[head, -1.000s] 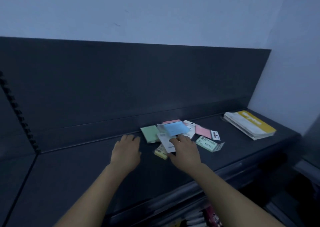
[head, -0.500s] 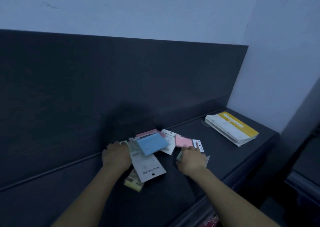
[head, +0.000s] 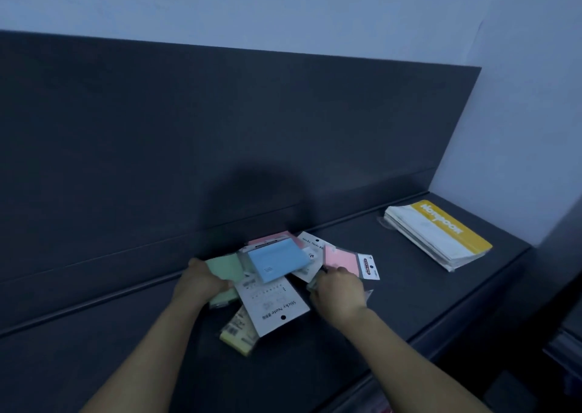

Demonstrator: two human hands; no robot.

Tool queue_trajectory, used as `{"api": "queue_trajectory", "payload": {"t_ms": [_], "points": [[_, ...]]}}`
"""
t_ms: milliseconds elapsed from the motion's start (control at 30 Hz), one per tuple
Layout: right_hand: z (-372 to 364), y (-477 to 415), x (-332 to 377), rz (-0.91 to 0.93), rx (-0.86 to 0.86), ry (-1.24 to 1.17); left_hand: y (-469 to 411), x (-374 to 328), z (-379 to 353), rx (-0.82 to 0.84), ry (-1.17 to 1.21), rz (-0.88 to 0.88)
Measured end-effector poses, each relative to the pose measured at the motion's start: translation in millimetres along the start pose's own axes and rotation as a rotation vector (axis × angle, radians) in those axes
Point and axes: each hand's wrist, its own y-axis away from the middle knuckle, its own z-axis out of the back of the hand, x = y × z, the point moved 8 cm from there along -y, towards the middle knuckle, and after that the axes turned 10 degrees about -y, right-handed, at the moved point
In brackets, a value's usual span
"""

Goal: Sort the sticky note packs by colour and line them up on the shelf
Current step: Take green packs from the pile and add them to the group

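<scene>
Sticky note packs (head: pixel 277 263) lie heaped unsorted on the shelf (head: pixel 415 289), none lined up; left grip (head: pixel 201 282) clasps the green pack (head: pixel 225 267), right grip (head: pixel 338 293) curls, contents unclear.

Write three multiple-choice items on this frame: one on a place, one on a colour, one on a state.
1. Where do the notebooks lie relative to the pile?
A. left of it
B. to its right, at the end of the shelf
C. on top of it

2. What colour is the top pack of the pile?
A. orange
B. black
C. blue

3. What is the left hand doing?
A. gripping the green pack
B. lying flat on the notebooks
C. hanging below the shelf

Answers:
1 B: the notebooks sit by the side wall, apart from the pile.
2 C: a blue pack lies uppermost.
3 A: the hand clasps that pack's left edge.
</scene>
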Motion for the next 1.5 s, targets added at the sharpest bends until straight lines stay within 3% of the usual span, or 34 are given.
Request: {"api": "queue_trajectory", "payload": {"t_ms": [233, 367, 500, 700, 900, 1133, 1367, 1500], "points": [[8.7, 25.5, 7.0, 0.152, -0.041, -0.038, 32.0, 19.1, 4.9, -0.247, 0.392, 0.005], [4.4, 44.1, 12.5, 0.142, 0.065, -0.021, 73.7, 29.1, 17.7, -0.451, 0.459, 0.011], [8.3, 61.4, 22.6, 0.153, 0.107, 0.0, 110.1, 43.6, 30.6, -0.534, 0.504, 0.014], [54.0, 91.4, 39.2, 0.14, -0.272, -0.275, 163.0, 63.6, 47.7, -0.589, 0.682, -0.02], [77.6, 124.6, 124.6, 0.348, -0.267, -0.725, 211.8, 103.0, 67.4, -0.599, 0.857, -0.003], [57.4, 164.9, 237.7, 0.432, -0.01, -1.336, 277.0, 172.8, 112.6, -0.678, 0.857, 0.03], [36.4, 229.7, 358.1, 0.462, 0.335, -1.464, 341.4, 264.5, 159.2, -0.766, 0.871, 0.09], [28.0, 266.8, 424.3, 0.504, 0.383, -1.438, 374.5, 322.3, 187.7, -0.811, 0.876, 0.134]]}}
